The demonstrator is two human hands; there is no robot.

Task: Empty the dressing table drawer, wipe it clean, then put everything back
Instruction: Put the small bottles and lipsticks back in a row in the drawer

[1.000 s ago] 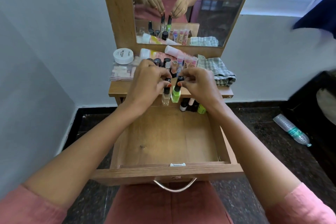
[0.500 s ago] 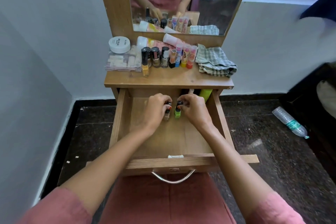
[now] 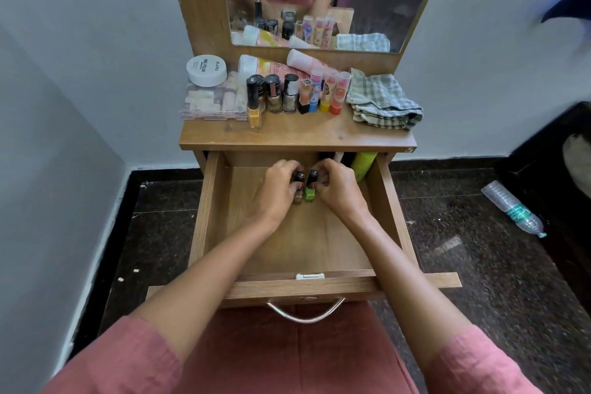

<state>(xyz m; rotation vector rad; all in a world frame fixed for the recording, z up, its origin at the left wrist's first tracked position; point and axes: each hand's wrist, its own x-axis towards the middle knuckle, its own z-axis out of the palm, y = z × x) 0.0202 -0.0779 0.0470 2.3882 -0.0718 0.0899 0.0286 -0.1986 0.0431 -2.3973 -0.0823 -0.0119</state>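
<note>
The wooden drawer (image 3: 297, 246) of the dressing table stands pulled out. Inside it, my left hand (image 3: 276, 192) grips a clear nail polish bottle (image 3: 298, 192) by its black cap, and my right hand (image 3: 335, 190) grips a green nail polish bottle (image 3: 310, 190) the same way. Both bottles stand side by side on the drawer floor near its back. A green bottle (image 3: 363, 165) and other items lie in the drawer's back right corner, partly hidden under the tabletop.
On the tabletop (image 3: 297, 134) stand several nail polish bottles (image 3: 273, 96) and lip balms (image 3: 329, 91), a white jar (image 3: 206, 70) on a clear box (image 3: 211, 101), tubes (image 3: 271, 65) and a checked cloth (image 3: 382, 102). A plastic bottle (image 3: 511, 208) lies on the floor.
Both hands came down from the tabletop into the drawer with the two nail polish bottles, which now stand on the drawer floor.
</note>
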